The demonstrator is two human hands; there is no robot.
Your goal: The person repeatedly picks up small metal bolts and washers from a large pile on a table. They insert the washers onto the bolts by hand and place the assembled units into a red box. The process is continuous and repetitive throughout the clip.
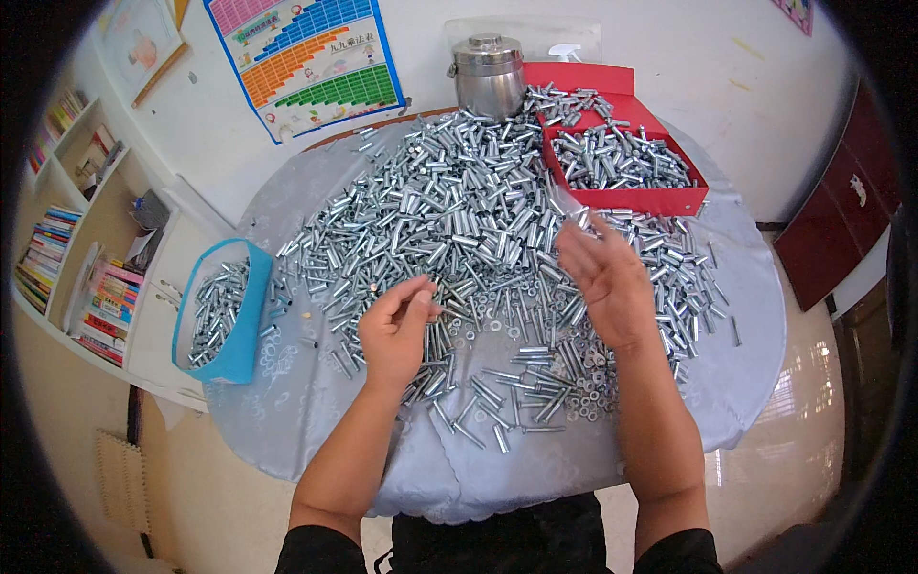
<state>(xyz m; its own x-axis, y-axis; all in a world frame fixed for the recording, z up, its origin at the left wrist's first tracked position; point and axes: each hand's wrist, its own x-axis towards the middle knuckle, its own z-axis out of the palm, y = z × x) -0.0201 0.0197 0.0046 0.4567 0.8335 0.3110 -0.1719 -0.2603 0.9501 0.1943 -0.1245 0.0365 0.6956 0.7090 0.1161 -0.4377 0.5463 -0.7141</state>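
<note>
A big heap of silvery metal sleeve anchor bolts (449, 191) covers the middle of the table, with loose washers and nuts (588, 383) toward its near side. Over the heap's near left part is my left hand (392, 325), thumb and fingers pinched together; whatever they grip is too small to make out. My right hand (612, 287) is raised above the right of the heap, palm partly showing, fingers loosely apart and blurred. A pale smeared streak lies by its fingertips, near the corner of the open red box (636, 199), which is full of bolts.
A blue fabric bin (244, 330) holding more bolts stands at the table's left. Behind the heap are a steel lidded pot (488, 81) and a white spray nozzle (564, 52). The round table wears a grey cloth (287, 435). Bookshelves (96, 239) line the left wall.
</note>
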